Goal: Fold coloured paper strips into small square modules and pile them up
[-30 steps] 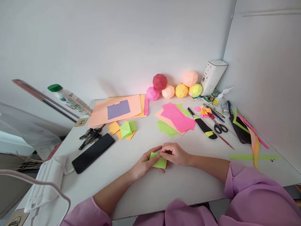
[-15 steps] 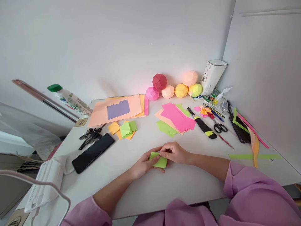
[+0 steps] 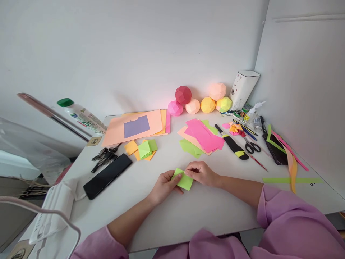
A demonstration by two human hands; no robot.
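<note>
Head cam view: big white table (image 3: 151, 223), black phone (image 3: 107, 176) lying on it, and a green paper square (image 3: 185, 182) off to the phone's right. Left hand (image 3: 164, 186) pinches the square's left side, thumb on top; right hand's (image 3: 202, 173) fingertips grip its upper edge.

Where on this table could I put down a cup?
The widest bare patch of the table lies between both forearms and the near edge. Another lies between the phone and the left forearm; a smaller one separates the small paper squares from the pink sheets. It's crowded around the scissors, knife and pens.
</note>
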